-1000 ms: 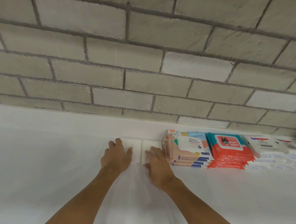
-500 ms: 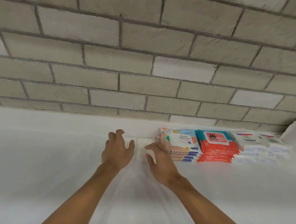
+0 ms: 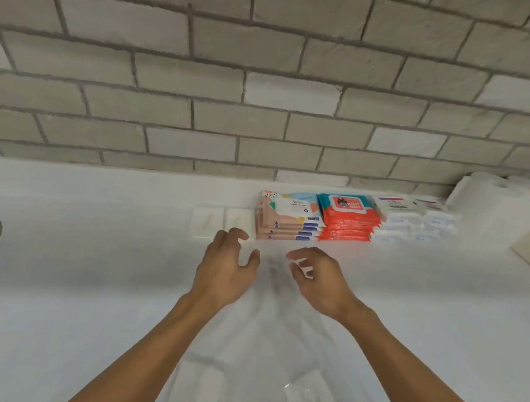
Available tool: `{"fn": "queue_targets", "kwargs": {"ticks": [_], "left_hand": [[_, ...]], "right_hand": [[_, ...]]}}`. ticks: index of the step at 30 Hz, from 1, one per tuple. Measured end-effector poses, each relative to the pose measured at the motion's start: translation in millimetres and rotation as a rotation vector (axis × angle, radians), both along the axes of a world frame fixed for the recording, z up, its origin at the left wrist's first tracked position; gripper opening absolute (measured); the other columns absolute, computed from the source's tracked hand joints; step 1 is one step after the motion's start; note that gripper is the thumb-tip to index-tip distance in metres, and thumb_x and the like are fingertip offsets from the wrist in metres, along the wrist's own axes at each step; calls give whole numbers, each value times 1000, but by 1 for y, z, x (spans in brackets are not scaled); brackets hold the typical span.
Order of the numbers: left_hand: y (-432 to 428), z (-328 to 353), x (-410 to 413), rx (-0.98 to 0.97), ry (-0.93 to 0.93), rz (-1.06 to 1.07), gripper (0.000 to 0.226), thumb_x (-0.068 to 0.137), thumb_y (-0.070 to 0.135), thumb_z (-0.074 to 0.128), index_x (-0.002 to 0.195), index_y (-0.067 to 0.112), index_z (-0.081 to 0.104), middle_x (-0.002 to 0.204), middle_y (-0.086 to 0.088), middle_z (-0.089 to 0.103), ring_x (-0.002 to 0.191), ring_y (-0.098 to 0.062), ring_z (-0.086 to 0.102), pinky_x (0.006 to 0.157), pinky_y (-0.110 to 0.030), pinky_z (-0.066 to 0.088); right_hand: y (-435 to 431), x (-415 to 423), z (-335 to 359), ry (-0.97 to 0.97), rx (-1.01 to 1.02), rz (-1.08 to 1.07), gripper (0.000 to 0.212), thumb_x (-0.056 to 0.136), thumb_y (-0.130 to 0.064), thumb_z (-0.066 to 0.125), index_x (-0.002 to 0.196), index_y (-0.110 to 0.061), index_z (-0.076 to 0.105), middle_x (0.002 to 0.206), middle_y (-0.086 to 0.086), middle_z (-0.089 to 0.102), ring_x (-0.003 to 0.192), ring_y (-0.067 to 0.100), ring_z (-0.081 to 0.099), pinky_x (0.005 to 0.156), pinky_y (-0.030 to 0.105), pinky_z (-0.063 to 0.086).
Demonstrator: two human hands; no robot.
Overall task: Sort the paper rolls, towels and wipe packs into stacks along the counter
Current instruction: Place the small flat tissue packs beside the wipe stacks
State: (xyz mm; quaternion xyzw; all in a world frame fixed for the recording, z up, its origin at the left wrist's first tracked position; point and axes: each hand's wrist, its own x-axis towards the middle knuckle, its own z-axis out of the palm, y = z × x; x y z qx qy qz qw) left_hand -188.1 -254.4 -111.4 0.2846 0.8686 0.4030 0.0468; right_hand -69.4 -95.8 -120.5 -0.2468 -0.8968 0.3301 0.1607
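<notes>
1. wipe packs (image 3: 290,220) in peach wrap form a stack at the back of the white counter (image 3: 70,267), with a red stack (image 3: 347,220) and white stacks (image 3: 410,223) just to its right.
2. two flat white packs (image 3: 222,221) lie side by side just left of the peach stack.
3. paper rolls (image 3: 485,194) stand at the far right.
4. left hand (image 3: 223,272) and right hand (image 3: 321,280) hover near each other, fingers loosely curled, holding nothing.
5. clear plastic bag (image 3: 265,354) lies under the forearms.

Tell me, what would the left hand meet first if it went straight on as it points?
Probably the two white packs by the wall, just ahead of the left hand; depth is unclear.
</notes>
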Motion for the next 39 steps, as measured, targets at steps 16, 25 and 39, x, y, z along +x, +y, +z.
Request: {"fn": "queue_targets", "kwargs": {"ticks": [16,25,39], "left_hand": [[-29,-25,123,-80,-46,-133,16,91,38,60,106,33,56,98,17,53,98,-13,52,85,-35,52],[-47,-38,160,-103,-154,-103,16,91,32,62,107,29,57,99,13,57,94,-9,55,82,-23,48],[-75,-21,161,321,-723,120,36,85,38,74,117,28,61,109,3,71,90,-19,73,82,-42,61]], "right_hand": [[-41,143,-23,-386,-87,1,65,81,-55,69,135,-26,48,123,-3,55,105,12,55,90,21,42],[-77,161,-42,-369,-110,-61,96,68,-50,81,144,-22,29,127,1,54,115,21,52,97,32,47],[-88,131,-15,14,-539,19,21,93,-14,64,113,-22,63,103,-2,73,88,16,70,82,35,58]]}}
